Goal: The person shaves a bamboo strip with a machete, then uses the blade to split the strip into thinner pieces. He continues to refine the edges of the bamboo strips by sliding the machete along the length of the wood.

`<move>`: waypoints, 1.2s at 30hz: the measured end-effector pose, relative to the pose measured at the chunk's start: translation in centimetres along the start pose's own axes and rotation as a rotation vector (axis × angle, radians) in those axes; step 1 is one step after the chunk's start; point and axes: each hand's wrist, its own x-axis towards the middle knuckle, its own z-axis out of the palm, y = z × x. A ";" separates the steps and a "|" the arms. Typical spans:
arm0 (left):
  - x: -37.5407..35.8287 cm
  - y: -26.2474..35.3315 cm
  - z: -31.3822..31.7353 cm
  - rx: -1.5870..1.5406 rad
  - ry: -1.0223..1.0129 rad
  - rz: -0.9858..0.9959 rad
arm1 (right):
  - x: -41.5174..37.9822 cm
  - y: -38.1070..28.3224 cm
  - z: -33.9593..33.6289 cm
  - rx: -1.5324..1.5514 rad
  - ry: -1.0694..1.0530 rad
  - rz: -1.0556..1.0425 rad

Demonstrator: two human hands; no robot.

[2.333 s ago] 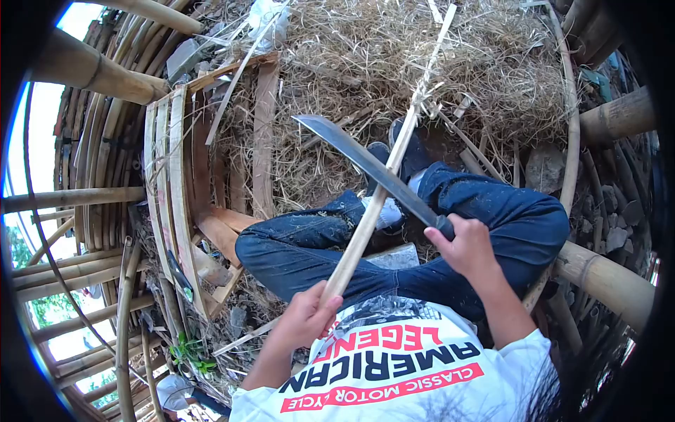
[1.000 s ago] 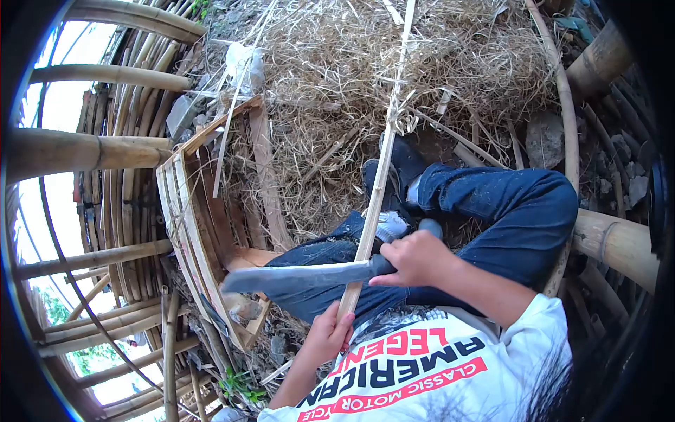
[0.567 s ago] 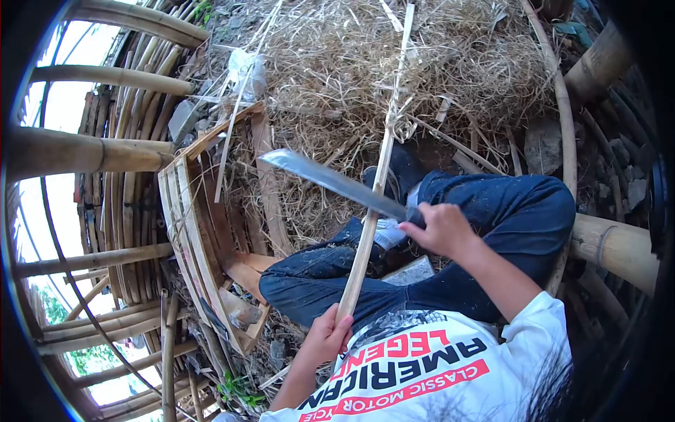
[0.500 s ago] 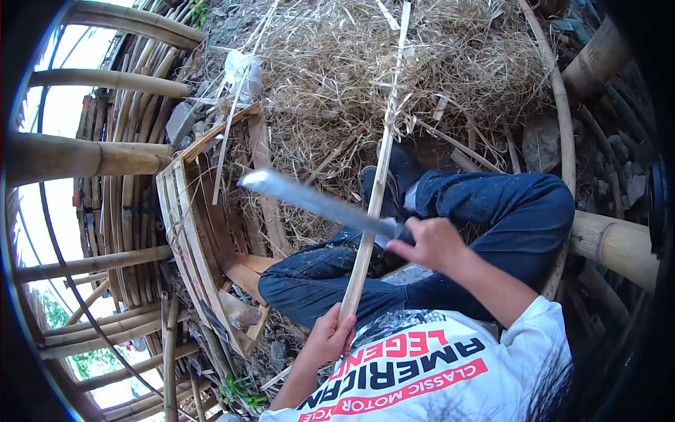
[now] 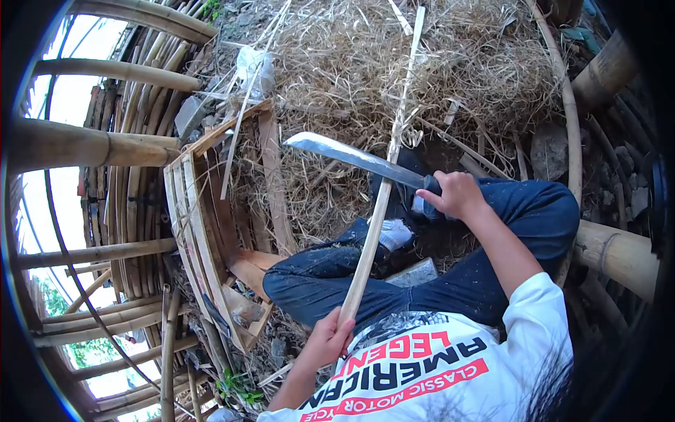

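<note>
My left hand (image 5: 330,339) is closed around the near end of a long pale bamboo strip (image 5: 371,243), close to my shirt. The strip runs away from me between my legs, with frayed shavings curling from it beyond the blade. In my right hand (image 5: 455,195) is the dark handle of a machete (image 5: 351,155). Its long blade points left and lies across the strip, seemingly against it, about midway along. Whether the edge bites into the strip cannot be seen.
A heap of fine shavings (image 5: 337,77) covers the ground ahead. To the left stand a wooden frame (image 5: 197,239) and bamboo rails (image 5: 91,148). A white plastic bag (image 5: 254,70) lies near the frame. Thick bamboo poles (image 5: 612,253) and stones (image 5: 548,151) are on the right.
My right hand has moved the machete away from me along the strip, toward the frayed part. The blade, blurred before, now shows sharply. My left hand keeps its hold at the near end.
</note>
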 end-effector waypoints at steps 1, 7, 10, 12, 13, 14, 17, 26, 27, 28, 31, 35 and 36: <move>0.5 0.1 0.1 -0.001 -0.026 0.018 | -0.4 -0.7 0.1 0.050 0.045 0.045; 1.8 1.1 1.3 0.004 -0.043 0.025 | -4.7 -7.5 -0.3 0.200 -0.061 -0.065; 1.8 1.0 0.9 0.055 -0.003 0.043 | -5.8 -10.1 0.6 0.217 -0.138 -0.271; 1.4 0.8 0.7 0.074 0.020 0.033 | -5.3 -9.9 0.5 0.207 -0.170 -0.319; 1.2 0.5 0.6 0.079 0.025 0.039 | -4.8 -9.7 0.5 0.192 -0.201 -0.371; 1.0 0.3 0.4 0.083 0.030 0.048 | -4.4 -9.3 0.4 0.153 -0.169 -0.410; -0.4 0.0 -0.5 0.049 0.007 0.049 | -2.1 -5.7 -0.2 0.070 -0.190 -0.305; 0.2 1.4 0.8 0.116 -0.065 0.038 | 0.5 0.4 -0.1 0.100 0.047 0.269; 0.5 1.4 1.1 0.105 -0.070 0.047 | 0.1 -0.1 0.2 0.115 0.062 0.286; 0.7 1.3 1.3 0.128 -0.054 0.078 | -0.4 -0.5 0.5 0.163 0.082 0.295; 1.2 1.1 1.9 0.149 0.013 0.135 | -1.2 -1.5 0.3 0.277 0.078 0.272; 1.6 1.3 2.0 0.412 0.296 0.346 | -2.6 -4.4 -0.7 0.344 0.005 0.226; 1.8 1.4 2.1 0.425 0.337 0.385 | -3.3 -5.2 -0.5 0.370 -0.006 0.204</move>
